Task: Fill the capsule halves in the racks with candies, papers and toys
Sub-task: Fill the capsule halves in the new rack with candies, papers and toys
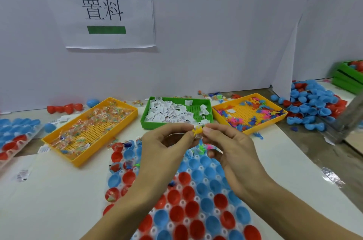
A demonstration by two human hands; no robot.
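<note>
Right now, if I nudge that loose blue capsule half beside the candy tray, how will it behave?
The blue capsule half looks rounded and thin-walled, so it would probably roll or rock rather than slide. It seems hollow plastic, likely very light. Sitting free on the smooth table, it may skitter away.

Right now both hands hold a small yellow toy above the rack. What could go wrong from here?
1. The left hand and right hand pinch the yellow toy only at their fingertips, so it may slip and fall into a wrong capsule half of the rack.
2. More toys seem held under the right hand; several might drop together.
</note>
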